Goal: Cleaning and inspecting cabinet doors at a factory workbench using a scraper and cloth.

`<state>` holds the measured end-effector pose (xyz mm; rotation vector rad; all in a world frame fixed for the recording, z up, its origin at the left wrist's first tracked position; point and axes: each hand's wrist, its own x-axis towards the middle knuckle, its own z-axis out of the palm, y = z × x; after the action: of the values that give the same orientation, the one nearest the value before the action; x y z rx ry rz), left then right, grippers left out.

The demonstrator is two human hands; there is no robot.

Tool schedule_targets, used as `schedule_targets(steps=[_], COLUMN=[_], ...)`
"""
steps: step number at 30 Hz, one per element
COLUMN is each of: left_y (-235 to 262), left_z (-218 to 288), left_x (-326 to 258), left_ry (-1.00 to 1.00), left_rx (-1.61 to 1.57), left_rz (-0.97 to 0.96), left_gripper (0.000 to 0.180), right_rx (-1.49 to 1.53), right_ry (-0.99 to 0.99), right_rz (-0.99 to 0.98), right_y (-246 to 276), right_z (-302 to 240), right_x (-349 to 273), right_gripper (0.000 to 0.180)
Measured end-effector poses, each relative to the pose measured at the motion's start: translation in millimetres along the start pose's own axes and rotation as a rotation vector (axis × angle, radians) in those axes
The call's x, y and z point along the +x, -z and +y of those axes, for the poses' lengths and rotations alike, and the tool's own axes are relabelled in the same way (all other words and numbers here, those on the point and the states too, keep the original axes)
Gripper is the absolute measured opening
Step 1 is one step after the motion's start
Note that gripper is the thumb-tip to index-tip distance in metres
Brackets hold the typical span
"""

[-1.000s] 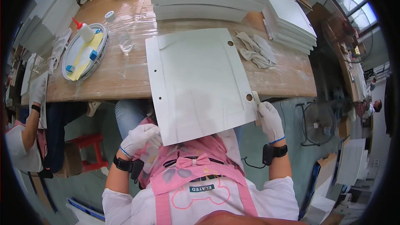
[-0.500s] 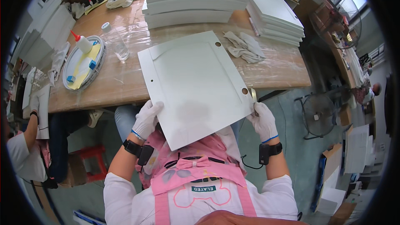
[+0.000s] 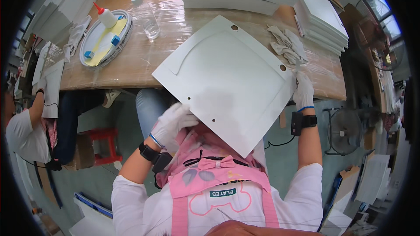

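A white cabinet door panel (image 3: 232, 78) lies tilted cornerwise over the table's front edge, its near corner above my lap. Two round holes pierce its far right edge, and two small ones sit along its near left edge. My right hand (image 3: 304, 91), in a white glove, is closed on the panel's right corner. Beside the near left edge is my left hand (image 3: 173, 122), also gloved, its fingers stretched toward the panel and loosely apart. Whether those fingertips touch the panel's edge I cannot tell.
On the film-wrapped table (image 3: 170, 26) stand a red-tipped white bottle (image 3: 106, 18) on a round lid (image 3: 126, 37), a clear bottle (image 3: 151, 27), a crumpled cloth (image 3: 286, 46) and stacked white panels (image 3: 227, 1). A red stool (image 3: 105, 144) and a co-worker's arm (image 3: 36, 107) are at left.
The panel has turned clockwise and slid right. My right hand has moved farther and to the right with its corner; my left hand has come off the left edge, fingers stretched out.
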<state>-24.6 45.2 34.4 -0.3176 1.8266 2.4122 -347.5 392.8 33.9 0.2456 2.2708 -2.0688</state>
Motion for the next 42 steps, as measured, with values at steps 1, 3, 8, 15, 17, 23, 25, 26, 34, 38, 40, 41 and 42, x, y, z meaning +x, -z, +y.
schedule_targets(steps=[1,3,8,15,17,23,25,26,34,38,40,41,42], left_y=[11,30,28,22,20,14,24,31,59,64,65,65,65], left_z=[-3,0,8,-6,-8,-15,-19,-22,-20,-20,-21,-21,-21], left_x=[12,30,39,-8,-11,0,-3,-7,-15,-17,-18,-19,-19], left_ry=[0.126,0.065,-0.007,-0.053,-0.083,0.105,0.169,0.181,0.09,0.121,0.131,0.138,0.145], left_rx=[-0.537,-0.577,-0.481,-0.656,-0.711,-0.623,-0.604,-0.61,-0.612,-0.601,-0.611,-0.621,-0.629], left_rz=[0.181,0.269,0.372,0.382,0.38,0.296,0.246,0.242,0.377,0.348,0.339,0.35,0.359], left_gripper=[0.038,0.04,0.044,0.05,0.048,0.047,0.048,0.048,0.05,0.05,0.05,0.049,0.049], right_rx=[0.017,-0.079,-0.198,-0.163,-0.365,-0.717,-0.756,-0.77,-0.761,-0.699,-0.71,-0.704,-0.697], right_ry=[0.012,0.047,0.164,0.206,0.468,1.016,0.908,0.879,0.91,0.917,0.915,0.926,0.936], right_rz=[-0.001,-0.013,-0.059,-0.298,-0.244,-0.527,-0.764,-0.888,-1.197,-1.203,-1.239,-1.258,-1.273], right_y=[-2,-2,-27,-80,-94,-168,-183,-190,-234,-244,-245,-245,-244], right_z=[4,4,-20,-50,-61,-87,-80,-77,-50,-46,-42,-37,-32], right_x=[3,10,6,17,14,-94,-117,-123,-146,-151,-153,-153,-153], right_gripper=[0.023,0.024,0.025,0.02,0.018,0.011,0.012,0.014,0.031,0.037,0.042,0.044,0.046])
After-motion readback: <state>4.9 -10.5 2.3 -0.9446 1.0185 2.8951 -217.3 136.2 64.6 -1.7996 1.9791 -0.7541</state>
